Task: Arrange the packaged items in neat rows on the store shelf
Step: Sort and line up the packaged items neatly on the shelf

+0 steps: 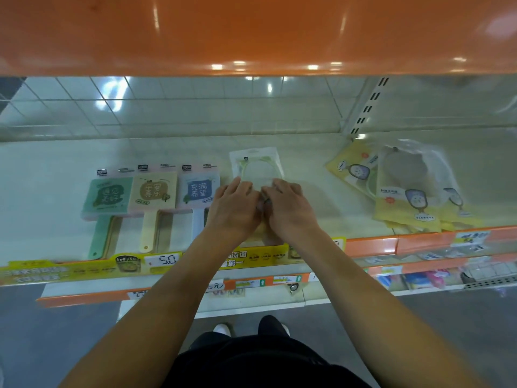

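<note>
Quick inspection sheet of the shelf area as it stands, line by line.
Surface: pale shelf, mostly bare.
Job's things: three packaged paddle fans, green, beige, blue, in a row; clear packet under both hands.
Clutter: loose overlapping pile of yellow packets at right.
Grippers: left hand and right hand pressing on the clear packet, fingers spread.
Cables: nothing seen.
Surroundings: orange shelf above, price strip below.

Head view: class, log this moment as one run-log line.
hands: left hand, right hand both on clear packet | row: three packaged fans aligned left | pending: yellow packets heaped right
</note>
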The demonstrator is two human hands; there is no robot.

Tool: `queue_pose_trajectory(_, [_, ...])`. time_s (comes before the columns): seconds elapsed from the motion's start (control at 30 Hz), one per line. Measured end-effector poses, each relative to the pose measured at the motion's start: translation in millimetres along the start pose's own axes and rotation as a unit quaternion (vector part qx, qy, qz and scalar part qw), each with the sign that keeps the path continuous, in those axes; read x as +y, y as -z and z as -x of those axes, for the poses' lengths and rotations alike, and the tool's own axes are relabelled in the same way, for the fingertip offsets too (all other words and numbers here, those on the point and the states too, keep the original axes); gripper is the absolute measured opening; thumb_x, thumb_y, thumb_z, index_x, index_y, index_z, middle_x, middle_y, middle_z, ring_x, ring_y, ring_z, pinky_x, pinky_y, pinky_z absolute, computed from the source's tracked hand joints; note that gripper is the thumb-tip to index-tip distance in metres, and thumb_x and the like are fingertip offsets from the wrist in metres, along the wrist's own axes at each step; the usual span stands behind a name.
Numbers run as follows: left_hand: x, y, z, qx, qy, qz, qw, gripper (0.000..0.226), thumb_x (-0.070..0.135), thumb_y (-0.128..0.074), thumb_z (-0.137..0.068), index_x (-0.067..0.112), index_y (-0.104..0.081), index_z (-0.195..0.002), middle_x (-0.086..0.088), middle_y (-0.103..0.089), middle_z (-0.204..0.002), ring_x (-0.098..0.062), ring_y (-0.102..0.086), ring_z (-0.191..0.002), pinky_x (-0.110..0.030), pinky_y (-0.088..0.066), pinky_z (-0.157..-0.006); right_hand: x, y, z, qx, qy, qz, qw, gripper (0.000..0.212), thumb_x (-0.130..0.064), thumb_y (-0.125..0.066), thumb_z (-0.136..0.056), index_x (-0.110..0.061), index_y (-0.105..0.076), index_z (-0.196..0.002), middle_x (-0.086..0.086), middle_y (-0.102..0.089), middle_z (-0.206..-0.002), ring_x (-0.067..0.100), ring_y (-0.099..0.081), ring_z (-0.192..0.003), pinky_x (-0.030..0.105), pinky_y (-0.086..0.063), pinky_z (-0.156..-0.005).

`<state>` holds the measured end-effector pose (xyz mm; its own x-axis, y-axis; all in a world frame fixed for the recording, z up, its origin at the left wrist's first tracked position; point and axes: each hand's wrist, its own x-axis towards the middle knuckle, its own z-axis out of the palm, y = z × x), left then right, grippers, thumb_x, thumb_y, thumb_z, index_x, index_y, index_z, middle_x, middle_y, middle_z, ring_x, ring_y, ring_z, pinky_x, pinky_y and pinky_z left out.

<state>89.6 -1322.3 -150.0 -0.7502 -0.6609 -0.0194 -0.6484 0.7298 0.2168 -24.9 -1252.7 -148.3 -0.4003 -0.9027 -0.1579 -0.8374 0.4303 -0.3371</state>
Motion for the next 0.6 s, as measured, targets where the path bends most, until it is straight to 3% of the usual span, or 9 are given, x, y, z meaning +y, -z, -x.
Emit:
queue_pose_trajectory(0.1, [-2.6, 1.4, 2.1, -0.008, -0.007, -0.004, 1.0, 0.039, 0.033, -0.045, -0.093, 0.023, -0.053, -0.13, 0.0, -0.041, -0.145, -0.023, -0.022, -0.144, -0.036, -0.019, -0.113, -6.4, -1.4, 2.3, -0.002, -0.009, 0.0, 1.0, 0.031, -0.027, -0.044, -0.098, -0.027, -0.051, -0.129, -0.005, -0.03, -0.153, 0.024, -0.022, -0.139, 0.039, -0.039, -0.106])
queue_pose_trajectory(0.27, [-7.0, 0.5, 14.7, 0.01, -0.015, 0.007, 1.0, 0.038, 0.028, -0.049, -0.092, 0.018, -0.054, -0.128, -0.003, -0.047, -0.136, -0.019, -0.041, -0.13, -0.033, -0.03, -0.1, -13.4, -8.0, 7.3, 0.008, 0.007, 0.003, 1.0, 0.027, -0.027, -0.044, -0.098, -0.024, -0.053, -0.123, -0.002, -0.032, -0.15, 0.026, -0.025, -0.136, 0.039, -0.039, -0.102])
queue_pose_trajectory(0.47, [-13.0, -6.6, 28.6, 0.04, -0.037, -0.001, 0.999, 0.031, 0.019, -0.072, -0.071, 0.01, -0.068, -0.101, -0.012, -0.065, -0.105, -0.029, -0.066, -0.093, -0.038, -0.049, -0.075, -16.8, -17.3, 14.2, 0.019, 0.018, 0.004, 1.0, 0.033, -0.024, -0.048, -0.097, -0.025, -0.051, -0.129, -0.003, -0.03, -0.153, 0.024, -0.024, -0.138, 0.038, -0.04, -0.103])
queue_pose_trajectory(0.6, [-15.3, -7.6, 29.9, 0.055, -0.047, 0.01, 0.997, 0.03, 0.018, -0.075, -0.066, 0.011, -0.07, -0.095, -0.01, -0.066, -0.101, -0.026, -0.067, -0.088, -0.036, -0.052, -0.072, -18.9, -20.2, 15.7, 0.028, 0.016, 0.004, 0.999, 0.038, -0.022, -0.046, -0.097, -0.023, -0.049, -0.135, -0.001, -0.031, -0.153, 0.026, -0.024, -0.138, 0.038, -0.038, -0.105])
